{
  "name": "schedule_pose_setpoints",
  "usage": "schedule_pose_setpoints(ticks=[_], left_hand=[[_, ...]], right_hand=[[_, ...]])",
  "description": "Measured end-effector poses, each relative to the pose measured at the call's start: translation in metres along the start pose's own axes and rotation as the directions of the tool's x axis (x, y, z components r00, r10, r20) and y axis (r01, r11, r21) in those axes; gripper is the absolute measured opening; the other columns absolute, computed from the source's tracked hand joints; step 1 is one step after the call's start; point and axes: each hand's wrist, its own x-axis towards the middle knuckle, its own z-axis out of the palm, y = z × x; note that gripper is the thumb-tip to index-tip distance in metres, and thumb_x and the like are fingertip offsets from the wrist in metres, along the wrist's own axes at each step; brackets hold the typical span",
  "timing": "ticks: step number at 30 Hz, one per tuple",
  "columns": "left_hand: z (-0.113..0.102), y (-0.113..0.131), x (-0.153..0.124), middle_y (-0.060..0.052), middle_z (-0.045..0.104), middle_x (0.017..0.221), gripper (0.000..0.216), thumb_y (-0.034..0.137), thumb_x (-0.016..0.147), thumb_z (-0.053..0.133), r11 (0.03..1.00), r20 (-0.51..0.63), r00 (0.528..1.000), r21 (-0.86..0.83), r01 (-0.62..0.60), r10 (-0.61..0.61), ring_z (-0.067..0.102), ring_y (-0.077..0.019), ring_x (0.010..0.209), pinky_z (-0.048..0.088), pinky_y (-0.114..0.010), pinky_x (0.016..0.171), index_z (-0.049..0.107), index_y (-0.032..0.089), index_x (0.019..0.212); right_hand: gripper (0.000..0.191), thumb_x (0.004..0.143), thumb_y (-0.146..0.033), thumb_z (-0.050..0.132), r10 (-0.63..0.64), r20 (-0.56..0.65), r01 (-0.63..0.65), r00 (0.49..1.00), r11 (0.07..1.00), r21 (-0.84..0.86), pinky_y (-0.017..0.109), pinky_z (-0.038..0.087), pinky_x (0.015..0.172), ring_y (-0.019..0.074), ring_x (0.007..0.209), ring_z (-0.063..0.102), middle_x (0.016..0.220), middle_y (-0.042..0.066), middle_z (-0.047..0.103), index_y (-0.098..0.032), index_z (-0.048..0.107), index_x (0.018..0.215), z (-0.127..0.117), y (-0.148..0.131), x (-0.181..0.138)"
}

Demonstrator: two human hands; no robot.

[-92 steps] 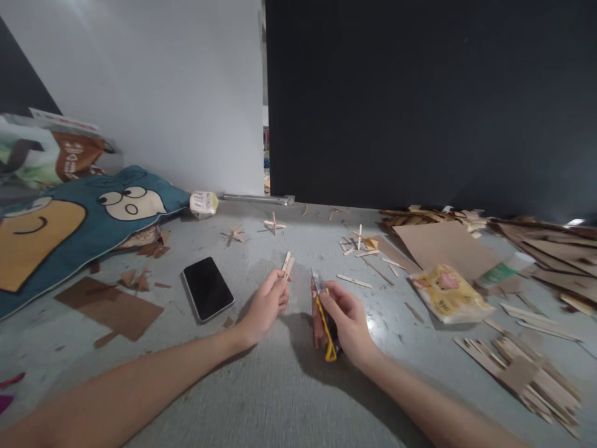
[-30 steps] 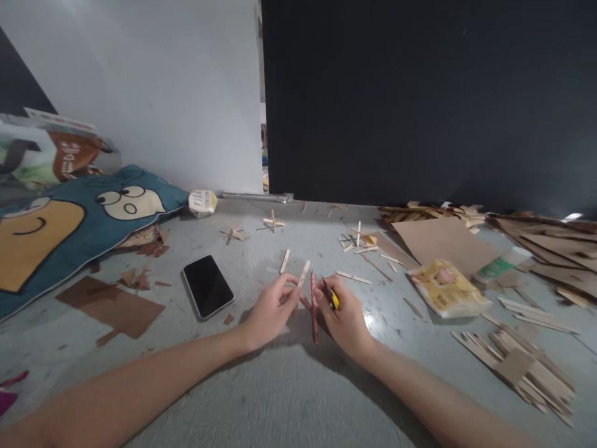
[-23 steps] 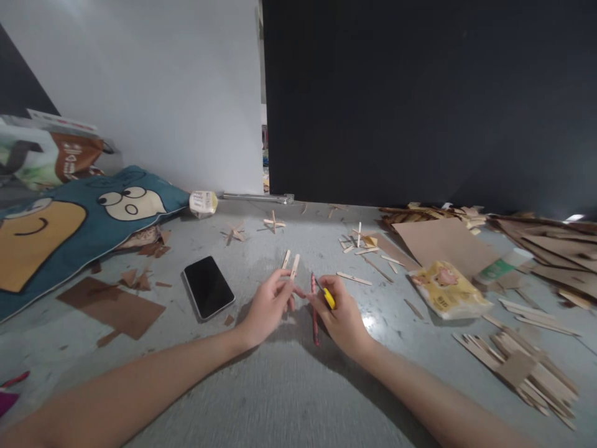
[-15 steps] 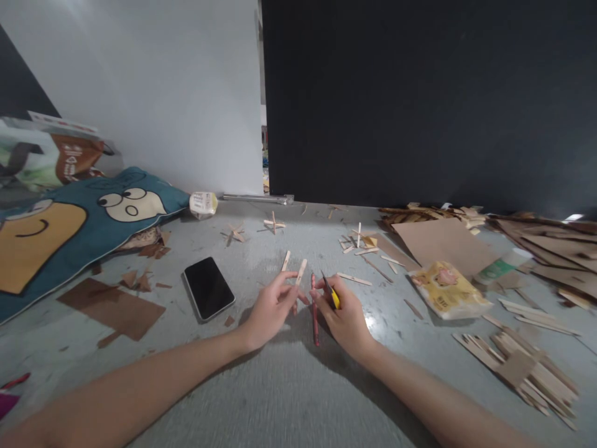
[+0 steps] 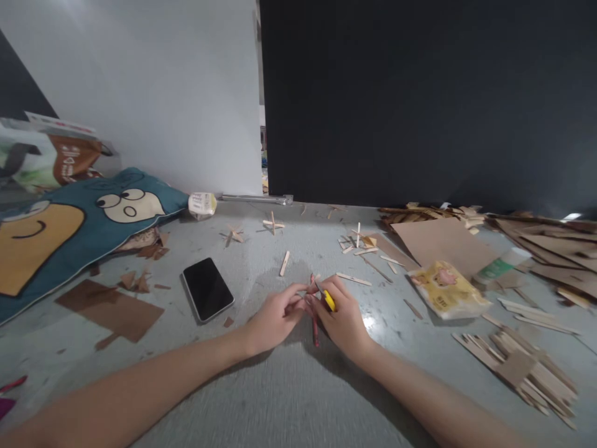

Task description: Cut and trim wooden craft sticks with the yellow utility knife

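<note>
My left hand [image 5: 274,316] and my right hand [image 5: 344,320] meet fingertip to fingertip low over the grey floor. The left hand's fingers are pinched on a short wooden stick, which is mostly hidden between the hands. The right hand is closed on a yellow and black cutter [image 5: 328,299], its tip pointing toward the left fingers. A thin red stick [image 5: 315,328] lies on the floor between the hands. Another short wooden stick [image 5: 284,263] lies loose just beyond my left hand.
A black phone [image 5: 208,289] lies left of my hands, beside a teal cartoon pillow [image 5: 69,218] and brown cardboard scraps [image 5: 112,308]. To the right are a yellow packet [image 5: 448,289], a cardboard sheet [image 5: 443,244], a glue bottle [image 5: 501,266] and piled wooden sticks [image 5: 517,367].
The left hand put down one of its two sticks, then lowered the other from upright down to the right hand's fingers. The right hand turned the cutter toward it; the hands now touch.
</note>
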Motion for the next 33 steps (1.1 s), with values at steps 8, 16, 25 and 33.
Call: schedule_pose_setpoints(ticks=[8, 16, 25, 33], left_hand=[[0.001, 0.008, 0.001, 0.004, 0.063, 0.07, 0.02, 0.019, 0.098, 0.048, 1.0, 0.015, 1.0, -0.014, 0.013, -0.013, 0.058, -0.0139, 0.066, 0.044, -0.025, 0.067, 0.06, 0.019, 0.113], [0.0, 0.003, 0.005, 0.002, 0.063, 0.069, 0.035, 0.044, 0.096, 0.057, 0.961, -0.099, 0.981, -0.24, 0.137, -0.165, 0.056, -0.0141, 0.059, 0.041, -0.025, 0.057, 0.06, 0.018, 0.118], [-0.003, -0.001, 0.014, -0.006, 0.074, 0.083, 0.051, 0.062, 0.088, 0.065, 0.898, -0.249, 0.94, -0.427, 0.11, -0.234, 0.057, -0.0115, 0.053, 0.041, -0.024, 0.049, 0.055, 0.017, 0.111], [-0.002, -0.001, 0.013, -0.005, 0.076, 0.081, 0.043, 0.058, 0.089, 0.066, 0.895, -0.294, 0.923, -0.434, 0.103, -0.249, 0.058, -0.0103, 0.05, 0.042, -0.022, 0.047, 0.05, 0.02, 0.101]], right_hand=[[0.014, 0.104, -0.03, 0.052, 0.022, 0.042, -0.021, 0.999, 0.999, -0.044, 0.029, 0.056, 0.076, 0.0192, 0.081, 0.067, 0.096, 0.005, 0.063, -0.023, 0.065, 0.101, 0.002, 0.003, -0.004], [0.014, 0.103, -0.029, 0.051, 0.062, 0.081, -0.059, 0.995, 0.997, -0.04, 0.031, 0.055, 0.072, 0.02, 0.078, 0.065, 0.097, 0.006, 0.062, -0.023, 0.063, 0.1, 0.002, 0.003, -0.005], [0.026, 0.099, -0.041, 0.059, 0.113, 0.058, -0.117, 0.992, 0.991, 0.07, 0.029, 0.05, 0.07, 0.0184, 0.072, 0.059, 0.078, 0.001, 0.06, -0.023, 0.056, 0.08, -0.004, -0.003, 0.005], [0.033, 0.09, -0.049, 0.067, 0.331, 0.117, -0.351, 0.936, 0.889, 0.293, 0.024, 0.041, 0.053, 0.0126, 0.053, 0.048, 0.065, -0.009, 0.048, -0.025, 0.048, 0.102, -0.002, -0.009, 0.005]])
